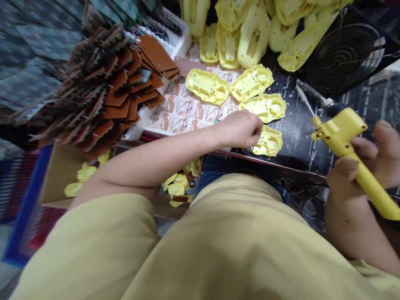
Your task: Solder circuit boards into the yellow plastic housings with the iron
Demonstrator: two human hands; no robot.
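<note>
My right hand point(362, 166) grips a yellow soldering gun point(337, 129), its metal tip and feed tube pointing up and left above the table. My left hand point(242, 128) is closed, knuckles up, over the near edge of the table. Its curled fingers hide whatever they hold. Partly under it lies a yellow plastic shell point(270, 141), open side up. Just beyond is a second yellow shell point(265, 107), with two more shells, a right one point(252, 82) and a left one point(207, 86), farther back.
Several yellow shells point(254, 37) are heaped at the back. A black fan point(342, 58) stands back right. Brown circuit boards point(121, 102) pile up on the left beside a white foam tray point(181, 43). Below the table, a cardboard box point(58, 175) holds yellow pieces.
</note>
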